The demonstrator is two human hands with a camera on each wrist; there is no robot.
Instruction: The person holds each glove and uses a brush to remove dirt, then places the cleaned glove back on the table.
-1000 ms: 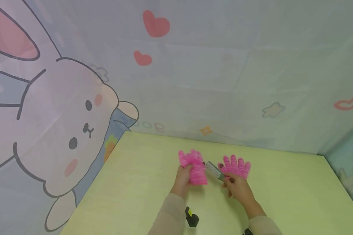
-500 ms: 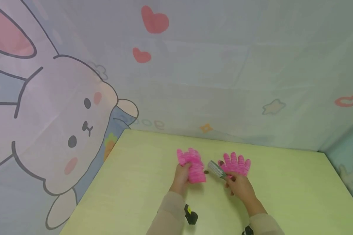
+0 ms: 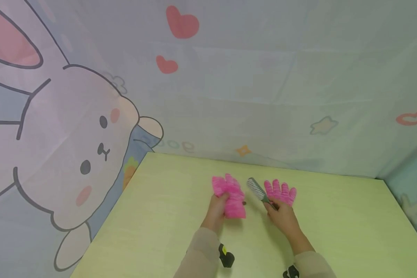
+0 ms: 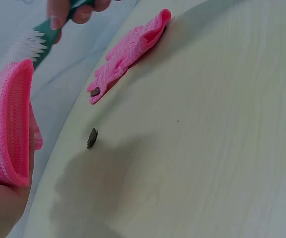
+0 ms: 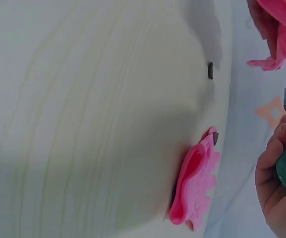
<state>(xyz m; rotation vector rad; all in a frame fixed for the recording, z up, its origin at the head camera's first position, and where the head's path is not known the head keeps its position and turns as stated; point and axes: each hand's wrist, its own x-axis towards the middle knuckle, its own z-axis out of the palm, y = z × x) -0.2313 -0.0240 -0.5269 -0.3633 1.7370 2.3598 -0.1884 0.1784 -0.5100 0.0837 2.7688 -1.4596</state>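
Observation:
My left hand [image 3: 216, 212] grips a pink knit glove [image 3: 234, 204] by its side, held above the table with its cuff opening toward me. In my right hand [image 3: 285, 219] is a green-handled brush [image 3: 255, 188] with white bristles, its head pointing up and left, apart from the held glove. A second pink glove [image 3: 281, 193] lies on the table beyond my right hand, fingers pointing away. The left wrist view shows a small dark piece [image 4: 95, 91] on that glove's fingertip. Another dark piece [image 4: 92, 138] lies on the table between the two gloves.
The pale yellow-green table [image 3: 153, 216] runs back to a fabric backdrop [image 3: 250, 85] printed with a rabbit and hearts. A black device [image 3: 226, 256] is on my left wrist, and another [image 3: 292, 272] on my right.
The brush has moved up, away from the table, and its head has turned more steeply. The held glove shifts slightly and its fingers bend differently. The glove on the table stays in place.

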